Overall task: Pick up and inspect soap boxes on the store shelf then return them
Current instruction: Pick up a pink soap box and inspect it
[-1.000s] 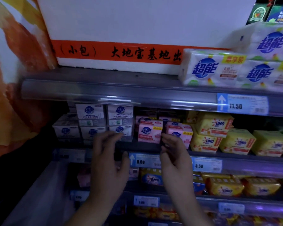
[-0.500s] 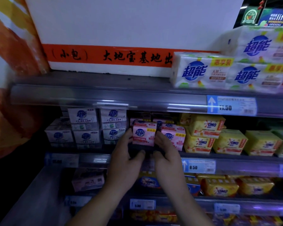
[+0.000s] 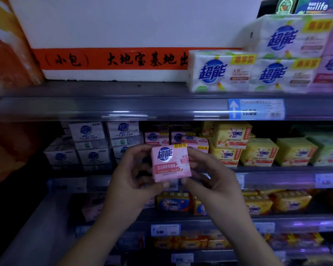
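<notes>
A pink soap box (image 3: 171, 163) with a blue round logo is held upright, front face outward, before the shelf's front edge (image 3: 277, 177).

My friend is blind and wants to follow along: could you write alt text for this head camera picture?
A person's left hand and right hand hold a pink soap box, front label facing the camera, before a store shelf. Behind it stand more pink boxes, white soap boxes to the left and yellow OMO boxes to the right.
</notes>
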The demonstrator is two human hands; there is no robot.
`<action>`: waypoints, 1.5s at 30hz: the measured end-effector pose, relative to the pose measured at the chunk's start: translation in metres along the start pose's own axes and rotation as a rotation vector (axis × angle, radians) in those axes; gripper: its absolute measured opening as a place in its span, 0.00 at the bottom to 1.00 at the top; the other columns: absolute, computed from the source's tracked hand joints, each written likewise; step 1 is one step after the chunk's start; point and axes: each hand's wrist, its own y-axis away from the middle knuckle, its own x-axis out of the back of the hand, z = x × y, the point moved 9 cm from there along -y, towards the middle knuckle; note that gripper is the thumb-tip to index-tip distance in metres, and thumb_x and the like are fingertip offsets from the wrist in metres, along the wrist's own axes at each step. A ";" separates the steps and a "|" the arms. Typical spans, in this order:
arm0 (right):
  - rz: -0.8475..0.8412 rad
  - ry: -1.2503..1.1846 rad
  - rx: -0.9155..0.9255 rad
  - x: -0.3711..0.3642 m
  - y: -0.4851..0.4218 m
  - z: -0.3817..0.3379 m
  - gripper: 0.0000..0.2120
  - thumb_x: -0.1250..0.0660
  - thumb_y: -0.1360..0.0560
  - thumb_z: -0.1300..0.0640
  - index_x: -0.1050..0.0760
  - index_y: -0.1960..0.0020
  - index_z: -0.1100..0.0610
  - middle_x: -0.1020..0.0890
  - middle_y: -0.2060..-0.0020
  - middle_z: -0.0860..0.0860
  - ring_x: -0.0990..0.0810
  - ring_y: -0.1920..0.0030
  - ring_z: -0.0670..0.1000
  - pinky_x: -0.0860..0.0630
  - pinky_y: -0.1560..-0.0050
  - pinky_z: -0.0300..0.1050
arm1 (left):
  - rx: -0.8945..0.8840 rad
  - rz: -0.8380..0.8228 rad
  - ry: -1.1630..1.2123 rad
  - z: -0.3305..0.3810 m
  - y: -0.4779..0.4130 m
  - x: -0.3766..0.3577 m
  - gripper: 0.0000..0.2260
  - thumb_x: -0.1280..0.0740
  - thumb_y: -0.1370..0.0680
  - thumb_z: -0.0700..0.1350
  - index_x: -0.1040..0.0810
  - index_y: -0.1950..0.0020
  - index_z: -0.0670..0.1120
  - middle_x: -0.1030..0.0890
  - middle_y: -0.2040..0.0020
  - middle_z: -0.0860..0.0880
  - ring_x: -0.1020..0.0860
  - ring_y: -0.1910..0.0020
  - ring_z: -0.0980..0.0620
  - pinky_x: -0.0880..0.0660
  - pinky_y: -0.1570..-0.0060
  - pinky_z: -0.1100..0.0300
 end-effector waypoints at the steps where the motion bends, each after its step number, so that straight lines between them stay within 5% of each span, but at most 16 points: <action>1: -0.027 -0.033 -0.014 0.003 0.001 0.000 0.24 0.24 0.26 0.64 0.19 0.33 0.46 0.16 0.43 0.52 0.16 0.42 0.48 0.18 0.43 0.42 | -0.011 -0.010 -0.017 0.006 0.001 0.001 0.32 0.18 0.35 0.38 0.23 0.36 0.56 0.15 0.41 0.52 0.16 0.49 0.49 0.16 0.53 0.55; 6: -0.114 -0.133 -0.066 0.019 0.009 0.000 0.23 0.21 0.29 0.46 0.19 0.35 0.47 0.14 0.43 0.52 0.15 0.41 0.52 0.17 0.47 0.44 | 0.018 -0.083 0.068 0.025 0.008 -0.005 0.29 0.17 0.40 0.49 0.18 0.40 0.58 0.14 0.44 0.46 0.16 0.46 0.41 0.15 0.52 0.42; 10: -0.144 -0.217 -0.149 0.015 0.017 0.003 0.23 0.28 0.26 0.37 0.22 0.34 0.45 0.15 0.39 0.51 0.14 0.42 0.53 0.16 0.54 0.44 | 0.017 -0.184 0.185 0.034 0.013 -0.018 0.30 0.13 0.42 0.52 0.17 0.41 0.58 0.15 0.43 0.46 0.16 0.45 0.46 0.15 0.54 0.52; 14: -0.105 -0.239 -0.146 0.018 0.021 -0.003 0.22 0.27 0.25 0.46 0.23 0.32 0.47 0.14 0.42 0.55 0.13 0.48 0.57 0.15 0.59 0.47 | 0.061 -0.277 0.183 0.032 0.017 -0.026 0.32 0.16 0.36 0.46 0.20 0.33 0.59 0.17 0.36 0.49 0.17 0.38 0.48 0.17 0.49 0.57; 18: -0.074 -0.227 -0.035 0.024 0.023 -0.014 0.29 0.22 0.28 0.48 0.27 0.29 0.48 0.15 0.40 0.58 0.16 0.40 0.63 0.18 0.45 0.65 | 0.181 -0.257 0.309 0.021 0.026 -0.030 0.31 0.17 0.33 0.52 0.21 0.31 0.60 0.17 0.34 0.51 0.16 0.38 0.46 0.17 0.49 0.53; 22: -0.114 -0.224 0.062 0.018 0.026 -0.025 0.29 0.21 0.27 0.52 0.26 0.29 0.51 0.19 0.33 0.55 0.22 0.31 0.57 0.17 0.43 0.55 | 0.127 -0.195 0.300 0.024 0.026 -0.026 0.24 0.21 0.29 0.41 0.17 0.35 0.59 0.16 0.34 0.49 0.19 0.34 0.48 0.18 0.44 0.56; 26: -0.133 -0.283 0.084 0.011 0.026 -0.027 0.28 0.24 0.24 0.56 0.27 0.26 0.50 0.22 0.29 0.52 0.25 0.27 0.54 0.21 0.38 0.46 | 0.032 -0.188 0.263 0.040 0.026 -0.020 0.24 0.22 0.30 0.41 0.17 0.36 0.58 0.16 0.35 0.49 0.20 0.33 0.50 0.20 0.39 0.54; 30: -0.123 -0.441 -0.028 0.000 0.027 -0.013 0.26 0.32 0.21 0.61 0.27 0.24 0.47 0.20 0.30 0.53 0.21 0.31 0.58 0.20 0.39 0.49 | -0.055 -0.176 0.099 0.057 0.033 -0.022 0.31 0.18 0.32 0.40 0.21 0.31 0.56 0.17 0.34 0.51 0.21 0.32 0.51 0.16 0.49 0.52; 35: -0.110 -0.688 -0.104 -0.011 0.029 -0.007 0.22 0.38 0.20 0.65 0.23 0.28 0.53 0.18 0.33 0.59 0.19 0.34 0.59 0.18 0.39 0.54 | -0.200 -0.101 -0.147 0.074 0.040 -0.020 0.38 0.18 0.35 0.52 0.28 0.28 0.63 0.19 0.34 0.61 0.22 0.33 0.58 0.16 0.53 0.61; 40: -0.131 -0.684 0.013 -0.001 0.026 -0.020 0.24 0.37 0.25 0.74 0.21 0.35 0.55 0.21 0.29 0.56 0.19 0.37 0.56 0.18 0.44 0.49 | -0.231 -0.154 -0.028 0.067 0.042 -0.020 0.22 0.22 0.28 0.37 0.19 0.37 0.53 0.22 0.30 0.53 0.25 0.27 0.50 0.18 0.41 0.53; 45: -0.180 -0.724 0.102 0.004 0.025 -0.028 0.18 0.25 0.28 0.69 0.22 0.41 0.56 0.27 0.24 0.58 0.27 0.26 0.59 0.19 0.41 0.50 | -0.316 -0.118 -0.010 0.074 0.041 -0.017 0.14 0.25 0.23 0.51 0.18 0.38 0.53 0.23 0.33 0.51 0.27 0.27 0.44 0.18 0.40 0.49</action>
